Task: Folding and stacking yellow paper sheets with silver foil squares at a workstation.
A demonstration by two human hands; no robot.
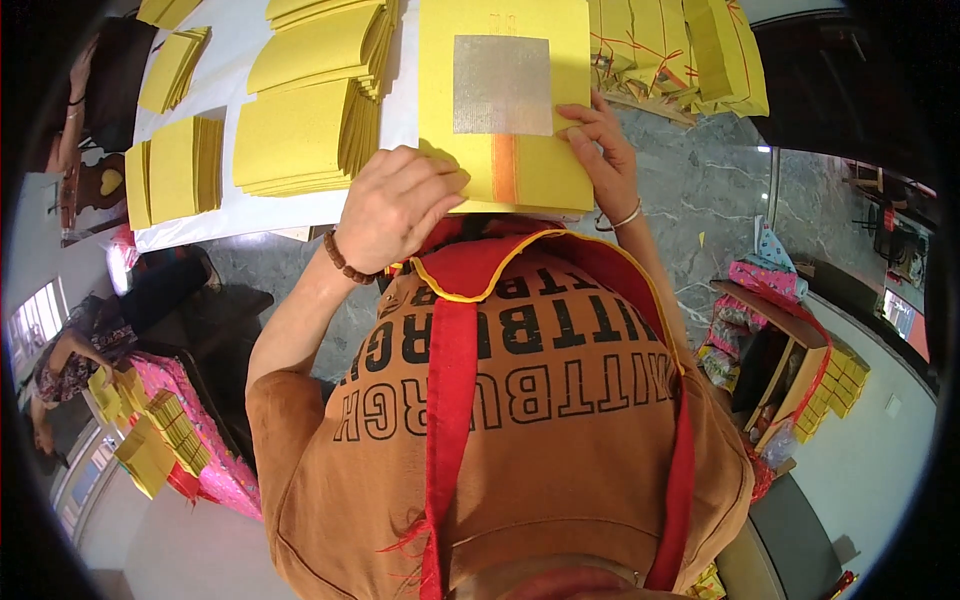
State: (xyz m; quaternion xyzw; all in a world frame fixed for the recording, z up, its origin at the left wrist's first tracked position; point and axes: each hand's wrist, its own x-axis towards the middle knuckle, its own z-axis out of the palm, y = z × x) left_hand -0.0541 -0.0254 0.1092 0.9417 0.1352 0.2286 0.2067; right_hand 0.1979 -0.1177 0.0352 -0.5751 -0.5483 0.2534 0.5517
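Note:
A yellow paper sheet (450, 110) lies in front of me at the table's near edge, with a silver foil square (502, 85) on it. An orange strip (506, 168) runs from the square down to the sheet's near edge. My left hand (400, 195) is closed on the near left corner, its fingers curled over the edge. At the right edge, my right hand (607, 150) grips the paper with its fingertips on top. Whether more sheets lie beneath is hidden.
Folded yellow paper stacks (295, 135) lie in rows on the white table (225, 85) to the left. Tied yellow bundles (640, 45) stand at the far right. Another person (75, 345) is beside yellow packs at the left. A wooden shelf (780, 330) stands at the right.

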